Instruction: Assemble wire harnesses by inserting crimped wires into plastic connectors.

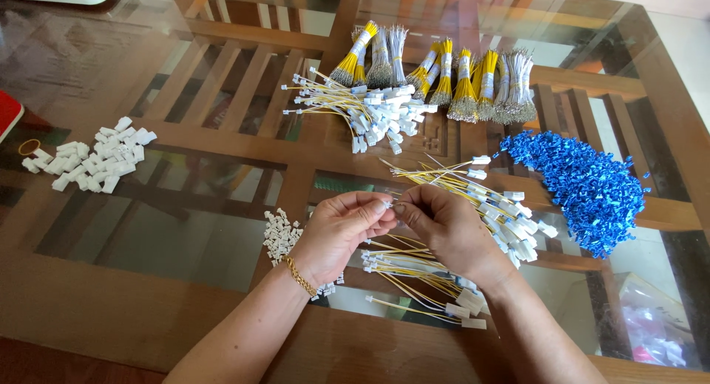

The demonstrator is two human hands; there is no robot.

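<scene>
The left hand (336, 232) pinches a tiny white plug (387, 204) in its closed fingers (370, 206), just above the glass worktop (148, 236). The right hand (444, 225) is right beside it, fingers pinched shut on a thin wire whose end points left at the plug. Both hands nearly touch at the fingertips. More yellow wires (414, 269) lie under them

Counts on the glass worktop (185, 280)

Two hands (336, 232) meet over it. Beyond them lie roughly ten taped bundles of yellow and white wire (444, 77), one blue clip heap (584, 184), three heaps of wired connectors (370, 107), and left of them two piles of loose white housings (92, 162).
</scene>
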